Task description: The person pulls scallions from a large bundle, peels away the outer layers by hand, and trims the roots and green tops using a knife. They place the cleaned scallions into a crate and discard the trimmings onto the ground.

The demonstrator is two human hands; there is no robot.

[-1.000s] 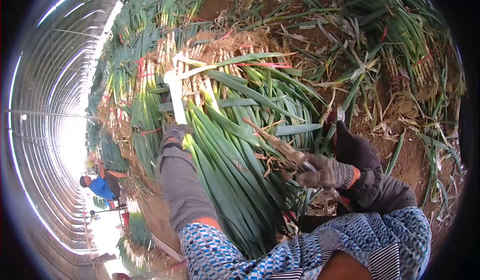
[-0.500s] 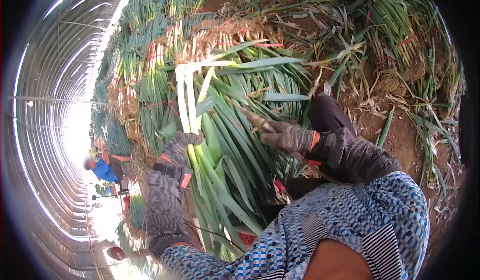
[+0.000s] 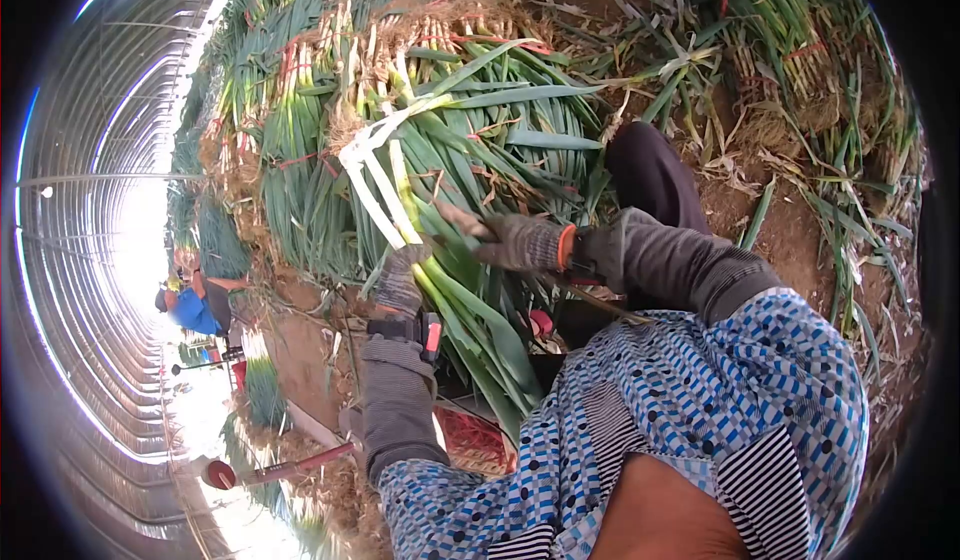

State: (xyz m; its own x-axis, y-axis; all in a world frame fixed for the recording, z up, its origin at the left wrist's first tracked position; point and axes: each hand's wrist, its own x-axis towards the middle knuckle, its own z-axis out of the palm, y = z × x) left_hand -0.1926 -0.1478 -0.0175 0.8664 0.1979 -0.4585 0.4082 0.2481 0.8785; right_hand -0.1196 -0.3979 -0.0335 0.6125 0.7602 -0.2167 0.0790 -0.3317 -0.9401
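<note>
My left hand point(image 3: 402, 278), in a grey knit glove, is closed around a few long green onions point(image 3: 408, 200). Their white stalks point up and away from me, and their green leaves hang down toward my lap. My right hand point(image 3: 515, 243), gloved with an orange cuff band, is just right of the stalks. Its fingers stretch toward them, slightly blurred, over the leaves. A thin dry strip point(image 3: 610, 307) shows below the right wrist. Beyond both hands lies a pile of green onions point(image 3: 520, 145), roots facing away.
Bundles of green onions tied with red bands point(image 3: 300, 90) lie at the far left, with more bundles point(image 3: 800, 70) at the upper right. Loose leaves litter the soil point(image 3: 740, 220). A red pole point(image 3: 300, 463) is at lower left. Another person in blue point(image 3: 200, 308) sits farther off, under the tunnel's hoops.
My left hand has shifted right with the green onions, and their leaves have swung right. The right hand has moved left and slightly up, closer to the stalks. The camera view has shifted.
</note>
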